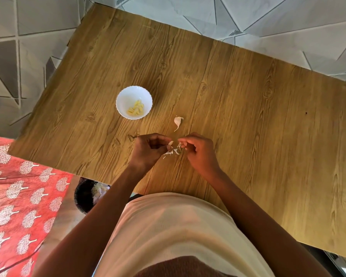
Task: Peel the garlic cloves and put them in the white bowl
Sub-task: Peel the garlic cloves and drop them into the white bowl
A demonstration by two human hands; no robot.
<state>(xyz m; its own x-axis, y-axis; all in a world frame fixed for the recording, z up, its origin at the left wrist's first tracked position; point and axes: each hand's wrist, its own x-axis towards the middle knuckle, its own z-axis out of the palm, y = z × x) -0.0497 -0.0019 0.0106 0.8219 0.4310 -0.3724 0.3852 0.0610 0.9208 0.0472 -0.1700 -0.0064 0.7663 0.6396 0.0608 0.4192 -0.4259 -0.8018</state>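
pale shirt (pixel 168 226) and both forearms fill the near edge. over the wooden table (pixel 248 116), the left hand (pixel 146 150) pinches a garlic clove (pixel 170 142) while the right hand (pixel 198 151), close beside it, pinches loose skin (pixel 173 151) trailing between them. one unpeeled clove (pixel 177 121) lies just beyond; the white bowl (pixel 122 100), farther left, holds peeled cloves (pixel 136 109). good practice, as a judgement: hold the clove steady, draw the skin away in one strip, clear any clinging bits before dropping it in the bowl.
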